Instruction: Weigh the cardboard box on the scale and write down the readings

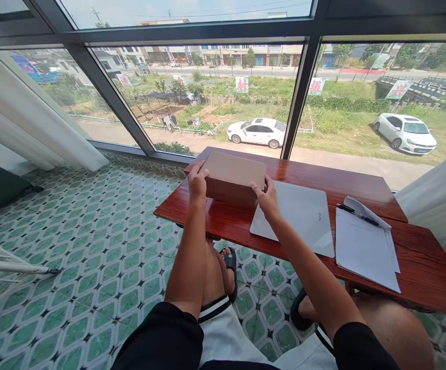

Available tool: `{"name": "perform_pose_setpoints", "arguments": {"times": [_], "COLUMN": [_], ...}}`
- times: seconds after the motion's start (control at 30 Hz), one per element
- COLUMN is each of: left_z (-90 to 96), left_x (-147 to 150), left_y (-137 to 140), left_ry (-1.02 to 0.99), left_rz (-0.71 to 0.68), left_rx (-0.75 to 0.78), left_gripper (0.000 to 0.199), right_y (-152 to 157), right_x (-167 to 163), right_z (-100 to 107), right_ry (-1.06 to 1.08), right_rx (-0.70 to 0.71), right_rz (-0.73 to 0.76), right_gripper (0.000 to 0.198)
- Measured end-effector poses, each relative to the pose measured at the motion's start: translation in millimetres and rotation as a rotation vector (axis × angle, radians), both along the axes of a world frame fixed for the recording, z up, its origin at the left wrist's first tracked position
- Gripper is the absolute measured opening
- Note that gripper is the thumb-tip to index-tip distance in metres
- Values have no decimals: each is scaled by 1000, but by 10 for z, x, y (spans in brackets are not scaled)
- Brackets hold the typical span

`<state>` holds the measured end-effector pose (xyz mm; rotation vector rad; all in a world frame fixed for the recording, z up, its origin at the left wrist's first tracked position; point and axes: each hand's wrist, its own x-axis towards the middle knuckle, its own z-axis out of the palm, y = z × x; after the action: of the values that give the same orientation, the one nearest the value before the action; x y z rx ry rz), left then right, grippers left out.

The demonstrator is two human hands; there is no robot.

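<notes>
Just above the middle of the frame, a brown cardboard box (234, 168) sits between the person's two hands at the near left part of a red wooden table (419, 257). The left hand (198, 181) is half curled around the box's left end, thumb at the top edge; the right hand (267, 195) grips the right end, its thumb towards the front and its fingers partly hidden behind the corner. Both are open only as far as the box's edges need. The step in hand looks to be holding and steadying the box, its top face showing no raised flap; whether its underside rests on the wood or hangs just above, I cannot tell. Right of centre lies a closed silver laptop (298, 218), very near the box's right end, and beyond it, towards the right, papers (365, 252) with a pen (357, 215) across their upper part. From this grip, any move would call for both hands working together, the box kept level, and care at the laptop's edge.
</notes>
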<state>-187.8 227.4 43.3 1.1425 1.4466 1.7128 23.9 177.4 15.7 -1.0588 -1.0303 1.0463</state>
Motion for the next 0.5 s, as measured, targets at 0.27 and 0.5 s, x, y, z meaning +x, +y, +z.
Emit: {"name": "perform_pose_setpoints", "arguments": {"times": [0.27,0.5], "left_z": [-23,-75], "left_x": [-18,-49], "left_y": [22,52], "left_ry": [7,10], "left_rz": [26,48], "left_rx": [-11,-23], "left_gripper": [50,49], "right_y": [-6,4], "right_x": [-23,-25], "right_z": [-42,-89], "right_ry": [14,6], "right_rx": [-6,36], "right_rz": [2,5], "right_gripper": [74,72]}}
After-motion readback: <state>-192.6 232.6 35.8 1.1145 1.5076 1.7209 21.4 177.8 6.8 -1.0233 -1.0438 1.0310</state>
